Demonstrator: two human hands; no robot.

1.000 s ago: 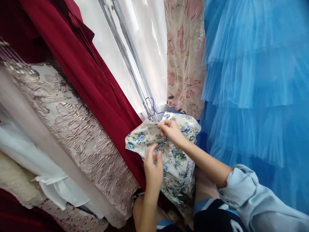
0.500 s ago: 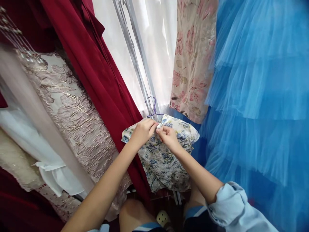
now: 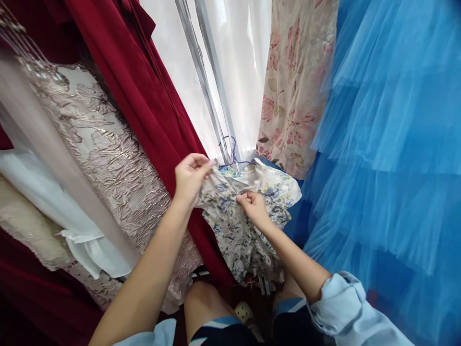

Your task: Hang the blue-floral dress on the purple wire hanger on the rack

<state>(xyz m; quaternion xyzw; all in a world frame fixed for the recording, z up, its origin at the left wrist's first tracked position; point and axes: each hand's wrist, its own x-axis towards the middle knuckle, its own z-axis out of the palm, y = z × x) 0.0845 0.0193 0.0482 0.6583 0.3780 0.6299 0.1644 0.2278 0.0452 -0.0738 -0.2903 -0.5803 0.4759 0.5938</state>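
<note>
A short-sleeved floral blouse [image 3: 245, 230], white with blue and yellow print, hangs on a purple hanger [image 3: 235, 149] in front of a metal rack pole. Its neckline is pulled apart at the front. My left hand [image 3: 190, 178] pinches the cloth at the left side of the neck, near the shoulder. At the front of the opening, my right hand [image 3: 253, 206] is closed on the edge of the blouse with thumb and fingers. The blouse's lower part hangs in loose folds between my forearms.
A dark red garment [image 3: 151, 105] and a pink embossed dress [image 3: 118, 173] hang on the left. To the right are a pink floral dress [image 3: 288, 96] and a tiered blue tulle dress [image 3: 382, 144]. A white curtain [image 3: 241, 72] stands behind the metal poles [image 3: 212, 72].
My left hand has moved away from the right hand, left and up, drawing the neckline of the blouse open. My right hand stays at the front edge, slightly lower.
</note>
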